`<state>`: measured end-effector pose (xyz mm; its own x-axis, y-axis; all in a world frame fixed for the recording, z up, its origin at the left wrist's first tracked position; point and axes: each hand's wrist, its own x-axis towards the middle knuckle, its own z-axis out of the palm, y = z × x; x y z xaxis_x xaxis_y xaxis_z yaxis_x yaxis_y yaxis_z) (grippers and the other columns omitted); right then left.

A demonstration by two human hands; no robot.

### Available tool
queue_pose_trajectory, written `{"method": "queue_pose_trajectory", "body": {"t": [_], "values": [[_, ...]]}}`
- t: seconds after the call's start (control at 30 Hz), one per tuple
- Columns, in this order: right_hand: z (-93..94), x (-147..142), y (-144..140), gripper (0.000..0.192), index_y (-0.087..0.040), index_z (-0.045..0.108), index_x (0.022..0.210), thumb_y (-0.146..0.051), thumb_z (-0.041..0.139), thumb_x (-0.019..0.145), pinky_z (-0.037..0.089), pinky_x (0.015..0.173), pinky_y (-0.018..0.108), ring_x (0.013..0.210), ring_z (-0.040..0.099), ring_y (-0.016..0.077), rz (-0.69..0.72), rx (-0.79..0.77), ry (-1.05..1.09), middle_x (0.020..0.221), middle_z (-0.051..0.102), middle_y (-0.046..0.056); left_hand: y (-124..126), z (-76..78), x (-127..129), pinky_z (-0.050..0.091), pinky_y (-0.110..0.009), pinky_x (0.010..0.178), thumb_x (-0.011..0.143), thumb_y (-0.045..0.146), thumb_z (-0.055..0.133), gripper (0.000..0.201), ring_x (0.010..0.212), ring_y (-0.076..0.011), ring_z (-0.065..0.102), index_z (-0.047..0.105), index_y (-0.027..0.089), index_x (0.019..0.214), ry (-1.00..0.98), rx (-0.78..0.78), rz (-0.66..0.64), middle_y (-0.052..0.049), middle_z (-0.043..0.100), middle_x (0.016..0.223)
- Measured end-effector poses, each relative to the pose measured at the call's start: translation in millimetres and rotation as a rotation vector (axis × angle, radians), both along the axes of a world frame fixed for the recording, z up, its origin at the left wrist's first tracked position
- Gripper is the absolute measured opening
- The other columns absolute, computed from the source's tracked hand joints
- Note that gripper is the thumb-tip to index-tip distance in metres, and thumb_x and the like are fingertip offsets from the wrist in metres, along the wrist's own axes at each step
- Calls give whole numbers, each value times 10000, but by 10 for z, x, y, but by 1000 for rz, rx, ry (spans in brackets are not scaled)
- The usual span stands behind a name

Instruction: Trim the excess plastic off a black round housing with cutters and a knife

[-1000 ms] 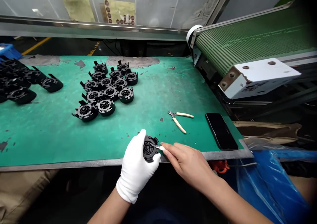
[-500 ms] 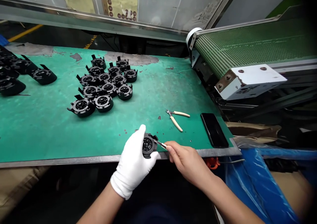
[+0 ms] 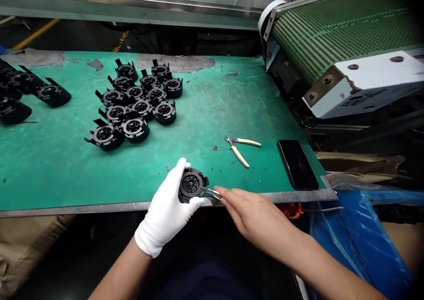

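Observation:
My left hand [image 3: 167,207], in a white glove, is closed around a round black plastic part [image 3: 191,184] at the table's front edge. Its ribbed, ring-shaped face is turned up toward me. Bare and closed, my right hand [image 3: 247,209] grips a slim metal knife [image 3: 211,192]. The knife's pointed tip touches or hovers just over the part's face, right of its centre; contact is too fine to make out. Beyond my hands lies a pair of nippers [image 3: 241,149] with cream handles, its jaws pointing left and its handles spread.
Several similar black parts [image 3: 134,129] stand grouped on the green table [image 3: 212,110]. More dark parts [image 3: 53,93] are at the far left. A black phone [image 3: 297,164] lies by the right edge. A green conveyor [image 3: 331,30] with a white bracket [image 3: 364,85] juts in at right, above blue plastic sheeting [image 3: 357,233].
The view has shifted and tilted down a little. The black part is turned more fully face up, and the knife tip has moved from its rim side inward toward the centre.

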<state>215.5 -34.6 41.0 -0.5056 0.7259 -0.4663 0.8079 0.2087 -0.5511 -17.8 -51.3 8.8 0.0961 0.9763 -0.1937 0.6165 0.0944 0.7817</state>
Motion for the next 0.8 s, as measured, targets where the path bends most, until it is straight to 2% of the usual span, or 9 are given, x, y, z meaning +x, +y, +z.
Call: {"method": "queue_pose_trajectory", "body": {"t": [0.13,0.23,0.4,0.53,0.67,0.8], "values": [[56,-28,45,380,-258,587,1345,-304,355,1048,578,876,377,986,706,231,43,-58,49,1081,737,76,48,9,-28,375,-362,1214,810,559,752,971,1400,-221,452,205,277,1561,33,-9,-17,-59,462,1509],[77,-14,80,373,-267,602,1324,-299,356,1046,576,819,370,958,709,233,88,-73,38,1075,741,59,106,17,-57,356,-364,1230,819,565,739,947,1423,-215,428,209,304,1560,47,-22,-108,-35,446,1533],[44,32,104,404,-274,552,1389,-329,336,1052,552,929,402,1066,683,238,87,-48,22,1207,712,53,176,37,-118,371,-408,1226,815,594,725,929,1434,-249,416,259,267,1549,68,-10,-201,-67,413,1559],[13,30,127,375,-309,589,1335,-336,345,1051,554,875,367,1011,693,217,130,-116,67,1145,729,16,207,34,-168,361,-386,1231,837,556,722,903,1432,-228,421,252,265,1551,53,4,-272,-57,406,1566],[4,4,138,365,-285,594,1320,-339,356,1049,536,889,356,1052,678,217,88,-80,70,1200,712,19,237,34,-195,364,-352,1226,833,546,731,875,1426,-208,427,286,278,1538,54,-4,-290,-31,427,1553],[-7,0,161,361,-263,608,1290,-327,346,1050,516,776,326,942,683,204,115,-50,63,1103,725,37,252,41,-199,356,-348,1231,826,539,742,884,1434,-207,414,285,282,1538,46,-8,-300,-25,413,1562]]}}
